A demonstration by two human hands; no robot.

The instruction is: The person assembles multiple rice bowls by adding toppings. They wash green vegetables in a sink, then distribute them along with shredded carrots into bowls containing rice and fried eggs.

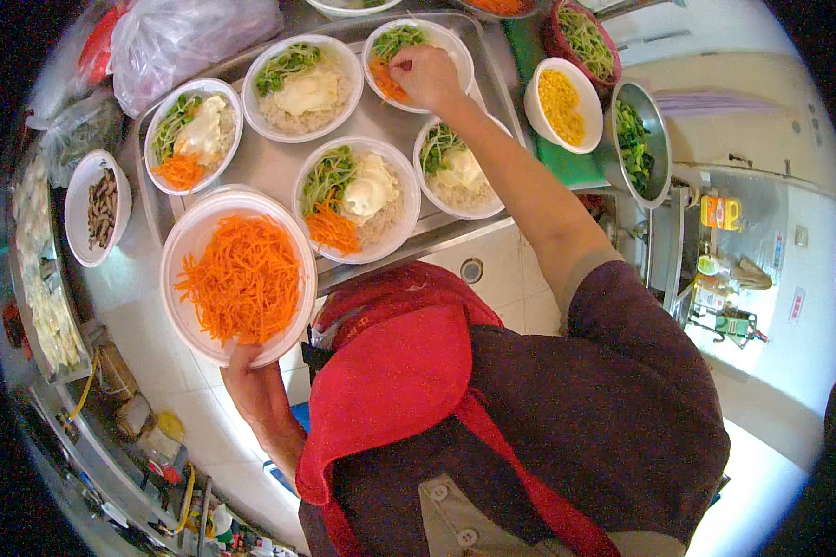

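My left hand (pixel 243 360) grips the rim of a white bowl (pixel 173 316) heaped with shredded carrot (pixel 241 278), held at the tray's near left edge. My right hand (pixel 427 76) reaches into the far right bowl (pixel 459 58), fingers pinched on shredded carrot beside green sprouts (pixel 398 43). Two bowls, one at the left (pixel 193 137) and one at the near middle (pixel 356 200), contain rice, fried egg, sprouts and carrot. In the back middle bowl (pixel 302 88), sprouts and egg lie on rice. My right forearm partly covers another bowl with sprouts and egg (pixel 459 171).
The bowls stand on a metal tray (pixel 395 121). To its right are a bowl of corn (pixel 561 104), a metal bowl of chopped greens (pixel 633 139) and a red basket of sprouts (pixel 585 42). Leftward are a bowl of sliced mushrooms (pixel 100 209) and plastic bags (pixel 181 46).
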